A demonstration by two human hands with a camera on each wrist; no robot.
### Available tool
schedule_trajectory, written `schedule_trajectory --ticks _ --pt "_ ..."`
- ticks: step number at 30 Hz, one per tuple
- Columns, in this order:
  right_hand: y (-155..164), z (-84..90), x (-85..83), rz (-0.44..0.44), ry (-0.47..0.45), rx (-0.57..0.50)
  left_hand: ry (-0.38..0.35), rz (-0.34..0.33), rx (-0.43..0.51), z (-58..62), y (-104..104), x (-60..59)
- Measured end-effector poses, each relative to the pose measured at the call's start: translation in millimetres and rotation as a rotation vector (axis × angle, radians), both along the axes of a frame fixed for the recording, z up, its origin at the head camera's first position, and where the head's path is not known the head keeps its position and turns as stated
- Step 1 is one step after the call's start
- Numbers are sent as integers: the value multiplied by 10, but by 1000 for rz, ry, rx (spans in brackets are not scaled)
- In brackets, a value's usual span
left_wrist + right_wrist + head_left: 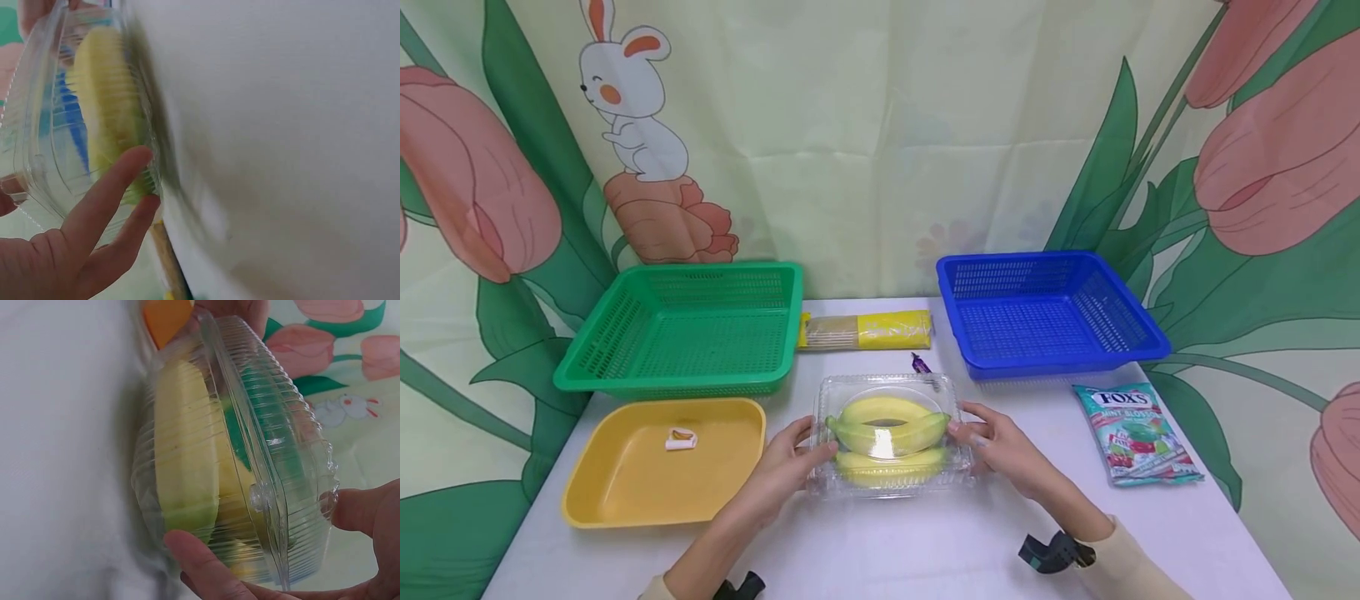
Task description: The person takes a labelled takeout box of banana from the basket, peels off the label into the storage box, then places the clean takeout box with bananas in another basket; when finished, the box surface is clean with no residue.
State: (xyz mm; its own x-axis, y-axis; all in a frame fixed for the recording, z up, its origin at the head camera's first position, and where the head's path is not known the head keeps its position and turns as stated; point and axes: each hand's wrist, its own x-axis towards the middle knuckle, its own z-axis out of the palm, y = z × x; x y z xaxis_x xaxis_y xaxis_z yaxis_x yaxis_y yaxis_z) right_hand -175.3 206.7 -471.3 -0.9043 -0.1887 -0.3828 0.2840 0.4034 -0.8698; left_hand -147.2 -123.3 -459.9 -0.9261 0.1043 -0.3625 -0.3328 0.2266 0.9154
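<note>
A clear plastic clamshell box point(891, 392) with several yellow-green bananas point(887, 437) inside is at the front middle of the table. Its lid is down over the fruit. My left hand point(786, 467) grips the box's left side, thumb on top; in the left wrist view two fingers point(115, 187) lie against the ribbed wall near the bottom. On the opposite side my right hand point(1011, 450) holds the box, and the right wrist view has its thumb and fingers spread around the ribbed end. Whether the box touches the table is hard to tell.
A green basket point(677, 386) and a yellow tray point(662, 515) with a small white-and-orange item point(681, 439) stand left. Behind are a noodle-like packet point(891, 330) and a purple-wrapped sweet point(919, 363). Right are a blue basket point(1060, 362) and a FOX'S candy bag point(1138, 433).
</note>
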Motion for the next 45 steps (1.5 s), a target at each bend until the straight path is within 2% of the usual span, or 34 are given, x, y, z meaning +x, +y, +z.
schedule_trajectory --ticks 6,12,18,24,31,35,39,45 --pt "-27 165 17 2 27 3 27 7 -9 165 -51 19" --pt "-93 378 6 21 86 -8 72 19 -44 425 -123 65" --pt "-216 577 -94 43 126 -36 98 5 -52 681 -271 -15" --pt "-440 805 -295 70 157 -88 108 -2 -120 917 -509 -183" --pt "-752 1036 -577 81 158 -130 117 -37 -101 1138 -848 -453" --pt "-967 1089 -734 63 143 -156 133 -71 -90 1187 -1094 -616" --pt "-1194 1124 -874 55 137 -201 143 -77 -57 1221 -1351 -767" --pt "-1478 1188 -1066 60 123 -217 124 -60 72 1278 -1627 -982"
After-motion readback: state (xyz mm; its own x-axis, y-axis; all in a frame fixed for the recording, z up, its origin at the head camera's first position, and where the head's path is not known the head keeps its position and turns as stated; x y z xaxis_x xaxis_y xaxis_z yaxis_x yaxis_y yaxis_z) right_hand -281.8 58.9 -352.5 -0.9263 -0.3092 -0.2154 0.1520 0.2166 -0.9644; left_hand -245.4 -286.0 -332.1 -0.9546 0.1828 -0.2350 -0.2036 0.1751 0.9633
